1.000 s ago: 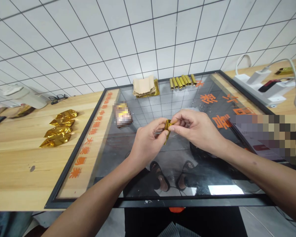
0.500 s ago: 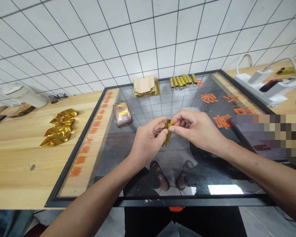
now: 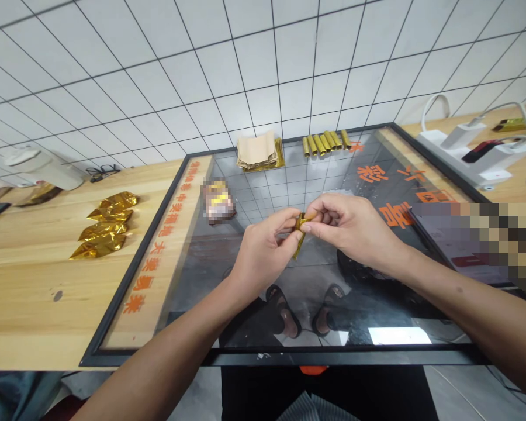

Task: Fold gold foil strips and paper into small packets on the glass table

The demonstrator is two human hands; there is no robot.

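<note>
Hands over a glass-topped desk. The left hand (image 3: 263, 251) and right hand (image 3: 355, 231) meet above the centre of the glass, holding a narrow gold foil piece (image 3: 300, 234) upright and slightly tilted, clear of the surface. The foil is probably very light, thin and soft, and likely to crease or slip under uneven pressure; a hold near its edges, between the finger pads, appears best. The left fingers (image 3: 284, 229) curl inward, with thumb and forefinger pinching the lower part of the piece. The right fingers (image 3: 324, 210) are pressed together and bent, with the thumb and fingertips pinching its upper end. The two hands almost touch. Gold foil packets (image 3: 103, 228) lie in a loose column on the wooden desk (image 3: 30, 298) to the left. Rolled gold tubes (image 3: 324, 143) stand in a tight row along the far edge of the glass, beside a stack of tan paper sheets (image 3: 256, 151) resting on gold foil. A blurred packet (image 3: 217, 202) lies on the glass, left of the hands
</note>
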